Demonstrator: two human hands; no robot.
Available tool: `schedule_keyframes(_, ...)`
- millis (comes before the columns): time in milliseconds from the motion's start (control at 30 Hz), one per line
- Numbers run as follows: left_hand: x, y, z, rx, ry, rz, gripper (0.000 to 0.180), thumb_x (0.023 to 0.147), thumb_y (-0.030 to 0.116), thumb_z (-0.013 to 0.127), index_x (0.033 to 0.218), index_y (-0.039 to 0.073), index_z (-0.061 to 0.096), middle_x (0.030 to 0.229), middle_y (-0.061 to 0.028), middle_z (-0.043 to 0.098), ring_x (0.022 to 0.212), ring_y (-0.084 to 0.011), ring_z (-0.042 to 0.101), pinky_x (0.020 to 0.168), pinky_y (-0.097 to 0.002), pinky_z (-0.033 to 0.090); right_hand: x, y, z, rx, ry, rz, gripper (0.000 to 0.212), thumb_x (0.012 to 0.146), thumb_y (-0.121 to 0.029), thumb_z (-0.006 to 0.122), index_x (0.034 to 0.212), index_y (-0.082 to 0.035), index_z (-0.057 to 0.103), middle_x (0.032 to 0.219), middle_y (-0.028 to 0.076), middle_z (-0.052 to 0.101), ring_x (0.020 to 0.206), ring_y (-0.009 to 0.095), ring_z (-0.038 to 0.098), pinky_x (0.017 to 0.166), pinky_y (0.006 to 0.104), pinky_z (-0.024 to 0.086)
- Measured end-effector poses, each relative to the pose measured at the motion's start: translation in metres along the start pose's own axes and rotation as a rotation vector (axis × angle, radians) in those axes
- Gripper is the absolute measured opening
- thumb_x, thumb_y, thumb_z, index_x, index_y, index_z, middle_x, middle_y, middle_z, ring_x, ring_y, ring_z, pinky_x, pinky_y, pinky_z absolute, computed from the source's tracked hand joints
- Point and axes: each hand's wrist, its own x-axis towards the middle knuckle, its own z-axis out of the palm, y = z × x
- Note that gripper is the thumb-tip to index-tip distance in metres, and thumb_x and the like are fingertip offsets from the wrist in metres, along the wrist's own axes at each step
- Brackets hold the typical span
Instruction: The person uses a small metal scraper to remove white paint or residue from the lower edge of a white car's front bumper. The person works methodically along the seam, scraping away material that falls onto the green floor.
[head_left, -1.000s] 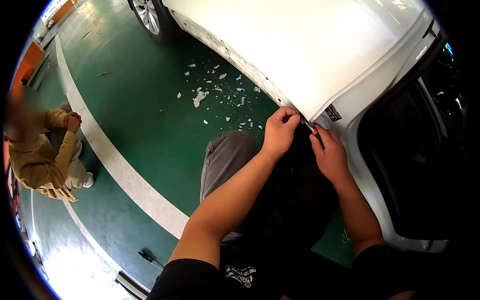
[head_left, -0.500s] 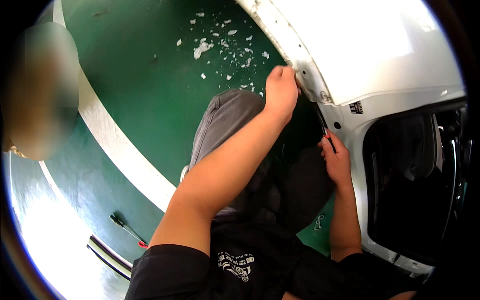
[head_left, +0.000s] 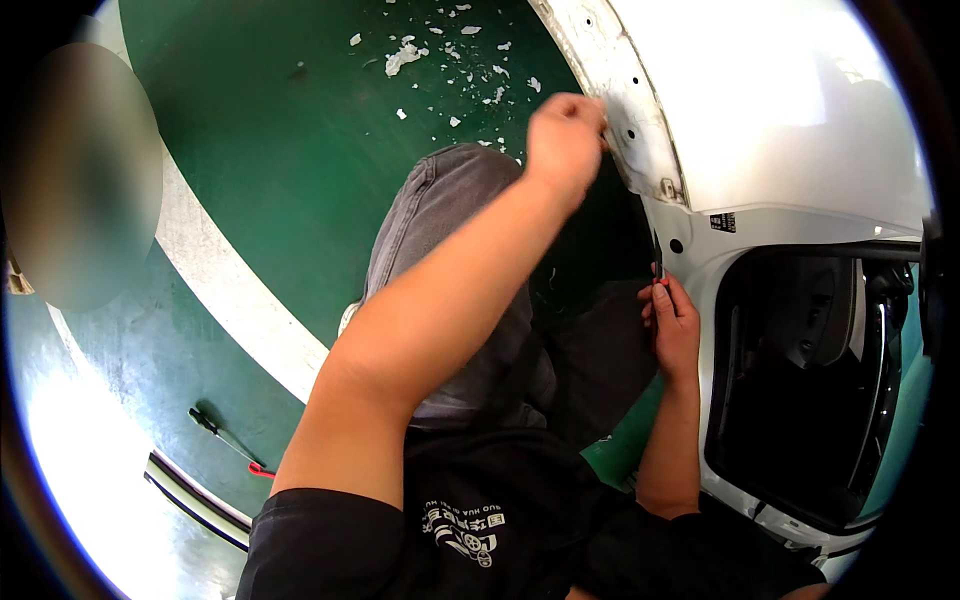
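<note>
A white car body panel [head_left: 745, 110] fills the upper right, with a bare, dirty edge and small holes along it. At that edge is my left hand [head_left: 563, 150], slightly smeared by motion. Its fingers are curled and closed, and whatever they hold is hidden. My right hand [head_left: 672, 325] is closed around a slim black tool with a red part [head_left: 658, 262], beside the car's door frame. The tool points away from me toward the gap below the panel; its exact kind is unclear.
White flakes [head_left: 402, 60] lie scattered on the green floor [head_left: 270, 140]. At the lower left are a screwdriver [head_left: 228, 437] with a red-ended part and a long trim strip [head_left: 198, 500]. A dark car window opening [head_left: 790, 380] is at my right. A blurred round shape [head_left: 85, 180] stands far left.
The view has shifted a little. My left hand has moved slightly farther up along the panel edge. My right hand, with the tool, has drawn slightly nearer to me.
</note>
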Motion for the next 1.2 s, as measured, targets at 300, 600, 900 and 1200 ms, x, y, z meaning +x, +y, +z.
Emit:
schedule_keyframes(300, -0.03, -0.036, 0.027, 0.264, -0.252, 0.156, 0.024, 0.1, 0.019, 0.075, 0.098, -0.005, 0.072, 0.085, -0.0137, 0.074, 0.077, -0.0212, 0.068, 0.076, -0.0368, 0.056, -0.002, -0.027, 0.001, -0.089, 0.049, -0.05, 0.035, 0.11, -0.019, 0.062, 0.14, -0.001, 0.066, 0.112, 0.006, 0.076, 0.085, 0.009, 0.063, 0.074, 0.0247, 0.051)
schedule_keyframes(600, -0.025, -0.014, 0.003, 0.332, -0.74, 0.075, 0.014, 0.1, 0.013, 0.078, 0.104, 0.0, 0.076, 0.098, -0.0049, 0.075, 0.093, -0.0129, 0.067, 0.088, -0.0293, 0.055, 0.012, -0.094, 0.009, -0.241, -0.053, -0.109, 0.032, 0.111, -0.019, 0.061, 0.135, 0.001, 0.066, 0.109, 0.008, 0.077, 0.082, 0.012, 0.069, 0.072, 0.0278, 0.056)
schedule_keyframes(900, 0.026, 0.013, -0.013, 0.665, -0.929, 0.476, 0.008, 0.094, 0.003, 0.078, 0.098, 0.002, 0.072, 0.088, -0.0048, 0.073, 0.086, -0.0135, 0.066, 0.082, -0.0311, 0.055, 0.019, -0.11, 0.007, -0.36, -0.109, -0.091, 0.038, 0.108, -0.015, 0.065, 0.144, -0.002, 0.062, 0.106, 0.008, 0.076, 0.083, 0.011, 0.068, 0.074, 0.0278, 0.056)
schedule_keyframes(1200, 0.055, 0.033, -0.006, 0.831, -1.041, 1.035, 0.012, 0.091, 0.006, 0.077, 0.099, 0.004, 0.069, 0.094, -0.0118, 0.068, 0.095, -0.0327, 0.066, 0.084, -0.0427, 0.053, 0.017, -0.102, 0.022, -0.568, 0.159, -0.222, 0.037, 0.103, -0.02, 0.075, 0.135, -0.004, 0.066, 0.087, 0.009, 0.069, 0.077, 0.016, 0.066, 0.072, 0.0305, 0.054)
